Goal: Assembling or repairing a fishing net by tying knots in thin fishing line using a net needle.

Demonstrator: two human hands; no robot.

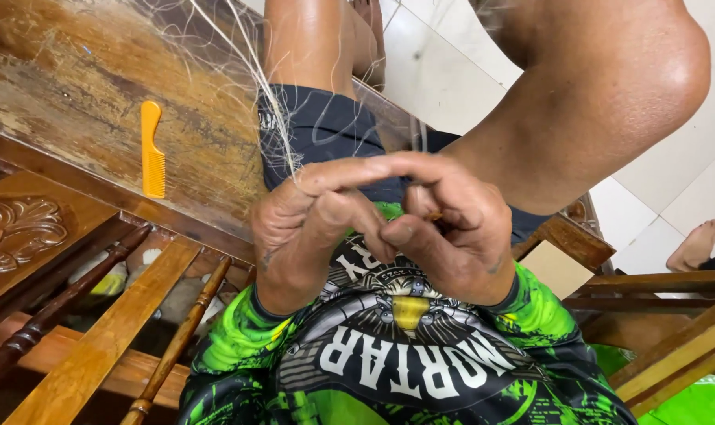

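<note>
My two hands meet in front of my green and black patterned shirt (389, 362). My left hand (294, 236) is curled, and its fingertips pinch a bundle of thin white threads (275, 110) that runs up and away to the upper left. My right hand (463, 236) is closed beside it, its forefinger stretched across to touch the left hand's fingers. A small brown piece (434, 214) shows between the right hand's fingers; most of it is hidden. My bare knee (609, 79) rises just behind the right hand.
An orange comb (152, 149) lies on a worn wooden surface (82, 79) to the left. Carved wooden furniture with spindles (66, 299) stands below it. White floor tiles (688, 173) lie to the right, with another person's bare foot (696, 244) on them.
</note>
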